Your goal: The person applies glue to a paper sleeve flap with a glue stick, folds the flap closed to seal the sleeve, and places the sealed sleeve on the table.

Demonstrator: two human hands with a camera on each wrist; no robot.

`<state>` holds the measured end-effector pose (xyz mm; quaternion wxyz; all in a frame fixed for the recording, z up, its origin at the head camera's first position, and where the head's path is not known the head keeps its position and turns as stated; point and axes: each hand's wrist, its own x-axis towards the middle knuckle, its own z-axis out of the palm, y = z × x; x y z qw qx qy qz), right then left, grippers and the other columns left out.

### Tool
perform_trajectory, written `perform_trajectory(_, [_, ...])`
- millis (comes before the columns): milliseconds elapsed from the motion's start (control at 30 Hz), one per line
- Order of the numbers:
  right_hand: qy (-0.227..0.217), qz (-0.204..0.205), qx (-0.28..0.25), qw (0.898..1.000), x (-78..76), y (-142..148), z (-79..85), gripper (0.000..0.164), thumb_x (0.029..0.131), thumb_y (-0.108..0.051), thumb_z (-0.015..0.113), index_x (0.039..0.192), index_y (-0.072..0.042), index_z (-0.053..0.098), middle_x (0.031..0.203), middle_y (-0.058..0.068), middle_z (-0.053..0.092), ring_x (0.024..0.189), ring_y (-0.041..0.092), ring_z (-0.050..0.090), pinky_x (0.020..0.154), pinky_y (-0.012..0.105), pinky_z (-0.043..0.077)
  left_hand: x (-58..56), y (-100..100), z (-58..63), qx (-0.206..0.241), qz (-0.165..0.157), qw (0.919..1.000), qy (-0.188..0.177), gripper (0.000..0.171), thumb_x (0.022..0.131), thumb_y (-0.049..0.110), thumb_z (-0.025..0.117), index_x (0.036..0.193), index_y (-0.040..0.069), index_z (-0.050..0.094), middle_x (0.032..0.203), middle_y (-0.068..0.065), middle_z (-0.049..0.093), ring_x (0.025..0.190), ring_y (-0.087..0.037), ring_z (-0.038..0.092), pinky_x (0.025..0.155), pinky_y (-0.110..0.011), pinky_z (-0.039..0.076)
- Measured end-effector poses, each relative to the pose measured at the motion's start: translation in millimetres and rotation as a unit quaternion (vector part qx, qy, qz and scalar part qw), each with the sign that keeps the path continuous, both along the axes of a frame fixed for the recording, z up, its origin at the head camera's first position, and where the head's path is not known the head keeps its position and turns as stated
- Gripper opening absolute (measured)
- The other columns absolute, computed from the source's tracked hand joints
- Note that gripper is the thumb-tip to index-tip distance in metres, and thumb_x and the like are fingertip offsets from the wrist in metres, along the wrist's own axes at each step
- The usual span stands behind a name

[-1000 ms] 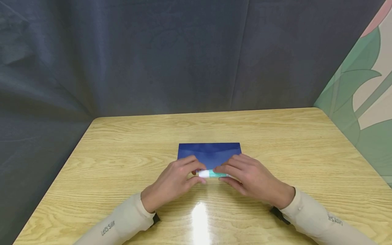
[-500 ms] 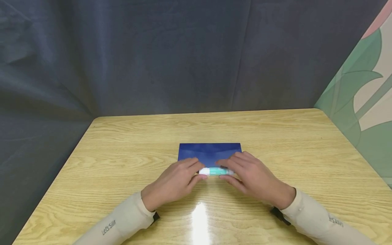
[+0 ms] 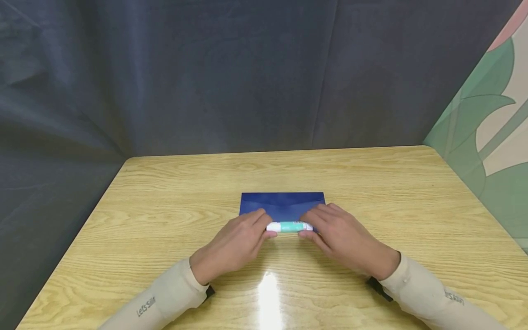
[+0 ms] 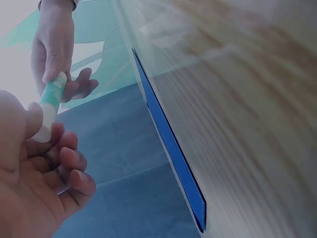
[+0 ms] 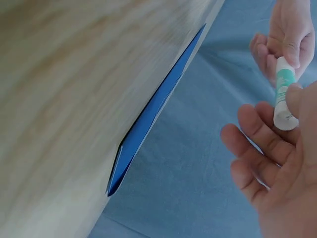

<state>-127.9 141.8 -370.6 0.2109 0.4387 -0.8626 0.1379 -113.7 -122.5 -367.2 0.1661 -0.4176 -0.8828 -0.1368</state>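
Between both hands a glue stick [image 3: 291, 227], white with a green label, is held level above the table. My left hand [image 3: 237, 240] pinches its white cap end between thumb and fingers. At the other end, my right hand [image 3: 344, 238] pinches the white base with thumb and forefinger. In the right wrist view the remaining right fingers [image 5: 257, 139] curve loosely, off the glue stick [image 5: 284, 91]. A blue envelope [image 3: 282, 204] lies flat just beyond the hands, its flap side up and its near part hidden by them.
The wooden table [image 3: 177, 192] stretches around the envelope on all sides. A dark cloth [image 3: 231, 82] hangs behind its far edge and at the left. To the right stands a panel [image 3: 491, 137] with a green leaf pattern.
Both hands have lifted the glue stick slightly and moved it a little away from me. The right fingers have slid toward its right end, baring more label. The envelope has stayed put.
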Motion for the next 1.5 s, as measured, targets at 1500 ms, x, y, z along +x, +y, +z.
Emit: perform_trajectory(1500, [0.047, 0.061, 0.013, 0.997, 4.4, -1, 1.1, 0.037, 0.108, -0.042, 0.028, 0.089, -0.014, 0.046, 0.073, -0.009, 0.035, 0.070, 0.006, 0.030, 0.066, 0.020, 0.032, -3.2, -13, 13.2, -0.010, -0.128, 0.9918, -0.001, 0.018, 0.089, 0.029, 0.063, 0.086, 0.014, 0.052, 0.080, 0.005, 0.043, 0.075, -0.003, 0.042, 0.067, -0.014, 0.040])
